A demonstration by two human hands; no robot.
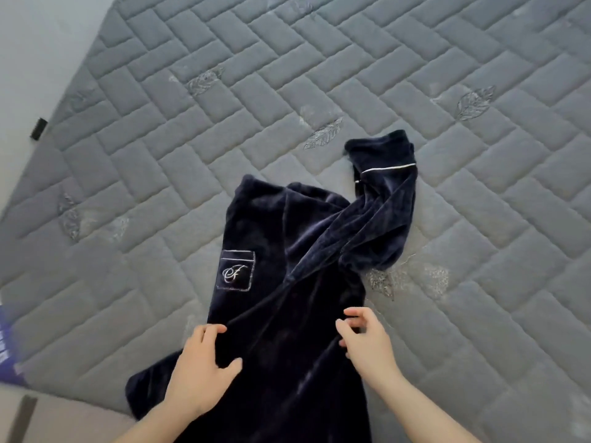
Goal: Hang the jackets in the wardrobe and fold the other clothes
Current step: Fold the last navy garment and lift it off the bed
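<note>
A dark navy velvet garment (287,257) lies crumpled on a grey quilted mattress (287,75). It has a chest pocket (236,270) with a white embroidered letter, and one sleeve with white piping (388,169) is twisted out toward the upper right. My left hand (201,369) grips a fold of the fabric at the garment's left edge, thumb and fingers curled round it. At the right edge, my right hand (364,337) has its fingers curled and pinches the cloth. The garment's lower part runs out of view at the bottom.
The mattress fills most of the view, with embroidered leaf marks across it. A white wall (38,43) runs along the left edge. A purple object (8,343) shows at the far left, and a beige floor strip (64,417) lies at the bottom left.
</note>
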